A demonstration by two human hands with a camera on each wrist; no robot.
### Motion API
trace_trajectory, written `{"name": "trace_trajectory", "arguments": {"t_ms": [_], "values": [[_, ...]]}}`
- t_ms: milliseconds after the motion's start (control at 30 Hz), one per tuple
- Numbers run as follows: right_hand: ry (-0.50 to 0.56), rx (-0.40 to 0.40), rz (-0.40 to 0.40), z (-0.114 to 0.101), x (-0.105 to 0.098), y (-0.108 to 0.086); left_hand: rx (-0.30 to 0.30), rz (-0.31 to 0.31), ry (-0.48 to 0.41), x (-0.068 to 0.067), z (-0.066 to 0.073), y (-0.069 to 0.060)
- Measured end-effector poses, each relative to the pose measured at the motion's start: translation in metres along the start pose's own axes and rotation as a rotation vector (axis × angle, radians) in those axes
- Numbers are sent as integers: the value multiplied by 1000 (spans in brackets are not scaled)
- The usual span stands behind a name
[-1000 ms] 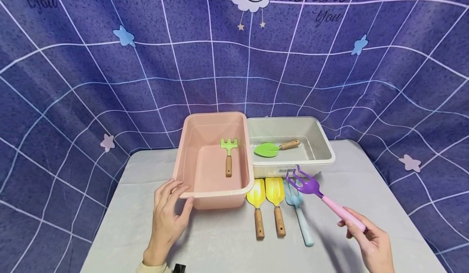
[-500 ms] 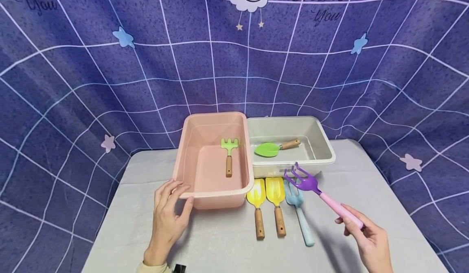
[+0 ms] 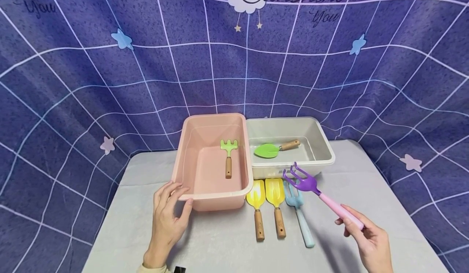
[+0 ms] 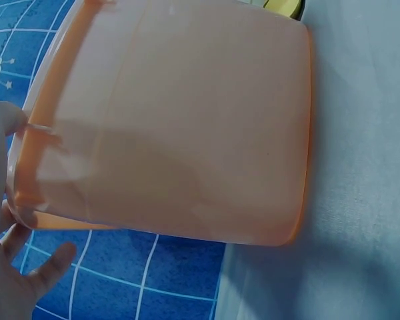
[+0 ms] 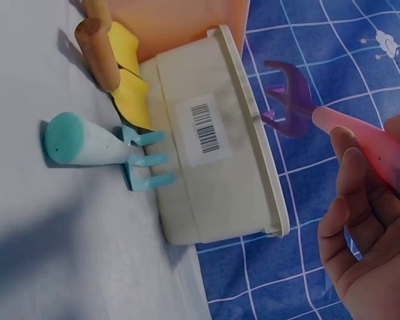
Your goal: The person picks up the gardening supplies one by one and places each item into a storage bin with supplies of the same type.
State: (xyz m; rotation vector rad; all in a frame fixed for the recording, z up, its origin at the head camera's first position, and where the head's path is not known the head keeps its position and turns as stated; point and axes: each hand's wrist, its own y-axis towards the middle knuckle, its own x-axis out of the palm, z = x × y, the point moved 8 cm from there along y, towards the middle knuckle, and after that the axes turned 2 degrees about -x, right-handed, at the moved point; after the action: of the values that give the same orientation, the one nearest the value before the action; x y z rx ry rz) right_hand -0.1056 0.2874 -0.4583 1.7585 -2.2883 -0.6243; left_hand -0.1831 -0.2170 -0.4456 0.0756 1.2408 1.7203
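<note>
right hand (image 3: 375, 243) grasping a purple rake (image 3: 331, 203) by its pink handle, rake held up in front of the grey tub (image 3: 269, 171), left hand (image 3: 167, 218) fingers hooked over the near left corner of the pink tub (image 3: 220, 204)

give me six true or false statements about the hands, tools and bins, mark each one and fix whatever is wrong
1. The right hand holds a purple rake. True.
2. The left hand is holding a yellow scoop. False: it is at the near corner of the pink bin.
3. The blue fork lies inside the pink bin. False: it is outside the bins, on the table.
4. A green fork lies in the pink bin. True.
5. A barcode label is on the grey bin. True.
6. The green trowel lies in the pink bin. False: it lies in the grey bin.
</note>
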Motion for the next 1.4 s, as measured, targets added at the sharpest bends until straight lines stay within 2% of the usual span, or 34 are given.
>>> {"name": "trace_trajectory", "arguments": {"t_ms": [200, 667, 867, 1033, 1133, 1400], "values": [[-91, 46, -1, -3, 3, 1, 5, 5, -6, 1, 0, -1], [-184, 89, -41, -3, 8, 6, 5, 9, -10, 1, 1, -1], [-149, 44, -46, -6, 12, 9, 8, 10, -13, 1, 1, -1], [-72, -37, -71, -10, 20, 12, 7, 13, -14, 0, 0, -1], [-39, -51, -93, -11, 24, 13, 9, 14, -15, 0, -1, -1], [-34, -50, -103, -12, 29, 14, 7, 14, -19, 0, -1, -1]]}}
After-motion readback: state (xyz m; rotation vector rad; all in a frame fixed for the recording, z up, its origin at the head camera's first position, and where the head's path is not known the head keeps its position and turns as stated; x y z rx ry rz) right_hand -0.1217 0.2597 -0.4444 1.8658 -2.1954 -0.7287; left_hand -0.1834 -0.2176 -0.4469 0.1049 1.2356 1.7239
